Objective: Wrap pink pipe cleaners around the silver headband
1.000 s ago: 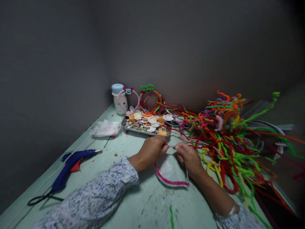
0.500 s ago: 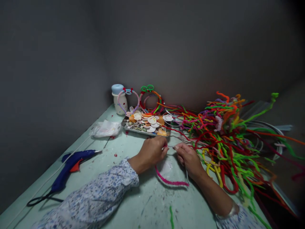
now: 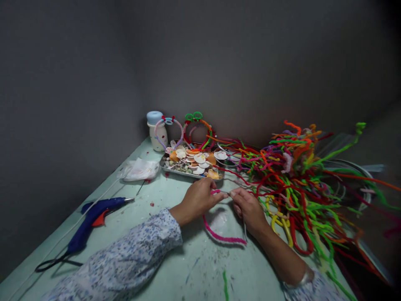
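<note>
A thin hoop, like a headband frame, is partly covered by a magenta pipe cleaner (image 3: 224, 239) that curves below my hands. Its bare grey side rises from the covered end to my right hand (image 3: 249, 208). My right hand is closed, pinching the hoop's bare part between thumb and fingertips. My left hand (image 3: 200, 197) is closed round the hoop's magenta part at the upper left, its thumb reaching toward the right fingertips. A short magenta stretch shows above the left thumb. The fingers hide the rest of the hold.
A metal tray (image 3: 178, 172) of shells and small stones stands behind my hands. Finished hoops and a white jar (image 3: 158, 136) are behind it. Tangled pipe cleaners (image 3: 291, 175) fill the right side. A blue glue gun (image 3: 83, 232) and plastic bag (image 3: 140, 169) lie left.
My left fingers have loosened and stretched toward my right hand, baring a bit of magenta at the top. The hoop's lower part has shifted slightly left. My right hand stays nearly still.
</note>
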Demonstrator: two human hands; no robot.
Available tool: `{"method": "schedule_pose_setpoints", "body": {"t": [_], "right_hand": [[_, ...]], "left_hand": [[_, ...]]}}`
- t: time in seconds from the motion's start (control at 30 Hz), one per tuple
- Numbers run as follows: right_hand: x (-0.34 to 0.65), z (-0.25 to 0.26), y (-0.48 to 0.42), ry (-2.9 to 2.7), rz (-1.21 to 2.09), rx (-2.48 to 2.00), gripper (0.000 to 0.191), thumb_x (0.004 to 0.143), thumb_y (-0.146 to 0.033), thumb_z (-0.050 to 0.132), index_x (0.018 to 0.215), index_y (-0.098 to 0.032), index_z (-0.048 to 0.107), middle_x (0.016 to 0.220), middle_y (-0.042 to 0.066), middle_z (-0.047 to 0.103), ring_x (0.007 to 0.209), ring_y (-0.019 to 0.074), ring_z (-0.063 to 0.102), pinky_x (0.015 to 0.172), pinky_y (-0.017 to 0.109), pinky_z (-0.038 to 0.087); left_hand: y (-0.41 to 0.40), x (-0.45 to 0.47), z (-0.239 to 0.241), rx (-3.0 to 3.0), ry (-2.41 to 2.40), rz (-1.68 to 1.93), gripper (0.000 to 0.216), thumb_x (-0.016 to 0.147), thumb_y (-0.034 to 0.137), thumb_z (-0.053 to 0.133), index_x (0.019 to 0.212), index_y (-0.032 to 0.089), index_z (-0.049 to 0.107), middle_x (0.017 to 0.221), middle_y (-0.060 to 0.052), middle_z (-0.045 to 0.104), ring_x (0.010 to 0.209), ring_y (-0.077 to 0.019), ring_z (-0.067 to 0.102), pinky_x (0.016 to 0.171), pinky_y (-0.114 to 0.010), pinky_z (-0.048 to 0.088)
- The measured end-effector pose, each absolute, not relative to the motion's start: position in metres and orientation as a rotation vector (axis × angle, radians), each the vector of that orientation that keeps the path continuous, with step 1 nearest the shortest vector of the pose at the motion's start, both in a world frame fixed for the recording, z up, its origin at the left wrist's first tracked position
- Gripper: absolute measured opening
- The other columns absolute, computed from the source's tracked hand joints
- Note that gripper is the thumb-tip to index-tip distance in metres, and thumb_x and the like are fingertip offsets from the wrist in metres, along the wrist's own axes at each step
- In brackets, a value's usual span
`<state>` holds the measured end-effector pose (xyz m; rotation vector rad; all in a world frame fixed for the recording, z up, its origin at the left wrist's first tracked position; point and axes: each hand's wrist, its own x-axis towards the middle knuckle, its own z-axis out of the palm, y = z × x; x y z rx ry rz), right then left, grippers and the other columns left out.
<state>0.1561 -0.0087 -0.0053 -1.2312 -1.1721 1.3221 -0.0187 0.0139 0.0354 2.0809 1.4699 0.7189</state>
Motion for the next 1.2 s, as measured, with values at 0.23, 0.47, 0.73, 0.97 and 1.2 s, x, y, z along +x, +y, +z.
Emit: {"method": "schedule_pose_setpoints", "body": {"t": [0.23, 0.47, 0.73, 0.97, 1.2], "right_hand": [[0.1564, -0.0055, -0.0088, -1.155, 1.319, -1.234, 0.027, 0.082, -0.044, 0.058, 0.075, -0.019, 0.051, 0.040, -0.010, 0.036, 0.035, 0.0055, 0.026, 0.036, 0.019, 0.018], [0.1566, -0.0059, -0.0083, -1.171, 1.331, -1.218, 0.026, 0.081, -0.043, 0.059, 0.076, -0.019, 0.052, 0.041, -0.010, 0.037, 0.036, 0.0059, 0.027, 0.037, 0.019, 0.018], [0.1551, -0.0010, -0.0114, -1.176, 1.336, -1.234, 0.026, 0.081, -0.044, 0.058, 0.074, -0.019, 0.051, 0.042, -0.009, 0.037, 0.036, 0.0066, 0.027, 0.037, 0.020, 0.018], [0.1553, -0.0022, -0.0111, -1.191, 1.332, -1.233, 0.025, 0.081, -0.042, 0.058, 0.074, -0.019, 0.052, 0.041, -0.010, 0.037, 0.036, 0.0064, 0.027, 0.037, 0.019, 0.018], [0.1545, -0.0023, -0.0105, -1.180, 1.344, -1.233, 0.026, 0.081, -0.043, 0.059, 0.074, -0.019, 0.052, 0.041, -0.010, 0.037, 0.036, 0.0063, 0.027, 0.037, 0.019, 0.018]], "left_hand": [[0.0245, -0.0178, 0.0326, 1.210, 1.164, 0.523, 0.046, 0.085, 0.053, 0.043, 0.066, 0.013, 0.055, 0.053, 0.000, 0.051, 0.040, -0.0096, 0.049, 0.042, -0.022, 0.035], [0.0227, -0.0177, 0.0404, 0.858, 1.025, 0.548, 0.024, 0.088, 0.027, 0.049, 0.075, 0.009, 0.058, 0.056, 0.000, 0.054, 0.041, -0.0053, 0.049, 0.038, -0.016, 0.036], [0.0229, -0.0180, 0.0386, 0.723, 1.022, 0.530, 0.027, 0.090, 0.024, 0.045, 0.074, 0.007, 0.060, 0.055, -0.003, 0.056, 0.041, -0.0055, 0.050, 0.039, -0.016, 0.038], [0.0232, -0.0175, 0.0389, 0.654, 1.012, 0.528, 0.027, 0.090, 0.020, 0.045, 0.074, 0.005, 0.060, 0.054, -0.003, 0.057, 0.040, -0.0045, 0.051, 0.039, -0.013, 0.039], [0.0204, -0.0158, 0.0372, 0.641, 1.017, 0.615, 0.022, 0.087, 0.016, 0.049, 0.071, 0.006, 0.060, 0.056, -0.003, 0.059, 0.040, -0.0036, 0.051, 0.037, -0.012, 0.039]]}}
